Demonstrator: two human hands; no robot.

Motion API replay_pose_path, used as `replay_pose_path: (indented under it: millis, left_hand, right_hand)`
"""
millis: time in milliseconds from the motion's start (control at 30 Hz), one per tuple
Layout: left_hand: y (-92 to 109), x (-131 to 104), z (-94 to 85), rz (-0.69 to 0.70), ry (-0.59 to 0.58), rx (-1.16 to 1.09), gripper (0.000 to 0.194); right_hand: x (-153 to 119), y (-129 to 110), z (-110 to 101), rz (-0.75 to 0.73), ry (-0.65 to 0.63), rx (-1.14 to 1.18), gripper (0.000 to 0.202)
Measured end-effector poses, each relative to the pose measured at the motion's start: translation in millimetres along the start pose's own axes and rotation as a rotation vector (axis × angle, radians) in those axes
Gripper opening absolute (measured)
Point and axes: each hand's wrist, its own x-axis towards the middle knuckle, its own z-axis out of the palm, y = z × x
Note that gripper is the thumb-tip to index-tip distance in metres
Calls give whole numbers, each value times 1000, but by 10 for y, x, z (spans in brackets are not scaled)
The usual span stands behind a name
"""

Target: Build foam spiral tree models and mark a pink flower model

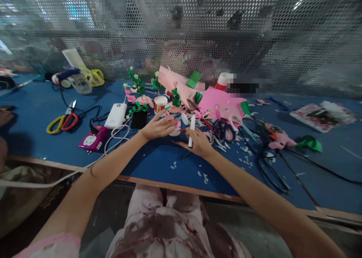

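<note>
My left hand (158, 126) is closed round a small white-and-pink cup (175, 131), its fingers covering most of the cup's side. In my right hand (200, 142) is a white pen (192, 129), held upright with its dark end down toward me. Right beside the cup, the right fingertips almost meet it; whether they touch, I cannot tell. A white oval piece (184, 118) shows just past the cup. Behind my left hand stands a red-and-white paper cup (160, 103), near several green paper spirals (138, 86) on stems.
Pink paper sheets (217, 101) lie beyond my hands, with dark blue scissors (224, 130) in front. To the left are yellow-and-red scissors (62, 122), a purple power adapter (93, 138), a white power bank (115, 115) and a phone (139, 119). Black cables (267, 167) run at right.
</note>
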Motion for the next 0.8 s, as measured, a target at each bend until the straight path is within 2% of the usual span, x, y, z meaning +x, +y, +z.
replay_pose_path:
  millis: [100, 167, 200, 267, 333, 400, 500, 567, 667, 800]
  left_hand:
    - [33, -29, 11, 17, -55, -176, 15]
    - [47, -59, 64, -6, 18, -228, 12]
    - [52, -73, 101, -60, 96, -230, 11]
    - [53, -92, 180, -286, 304, -230, 9]
    - [43, -97, 243, -546, 435, -361, 23]
    - [26, -95, 277, -683, 383, -663, 37]
    - [11, -96, 277, -676, 124, -1036, 41]
    - [17, -92, 254, -681, 30, -1041, 38]
    - [40, -61, 217, -752, -20, -895, 44]
    - [61, 10, 224, -851, 15, -804, 47]
  right_hand:
    - [-27, 6, 45, 41, -102, 20, 24]
    - [-37, 13, 50, 73, -117, 47, 25]
    - [-41, 13, 49, 87, -115, 61, 24]
    - [-44, 8, 46, 111, -101, 73, 22]
    - [-41, -4, 46, 130, -78, 63, 22]
    - [-29, -18, 49, 141, -52, 56, 25]
    - [-4, -30, 46, 150, -31, 70, 27]
    - [11, -26, 38, 147, -17, 87, 29]
    - [24, -7, 19, 150, -19, 109, 33]
    - [14, 10, -13, 156, -72, 134, 35]
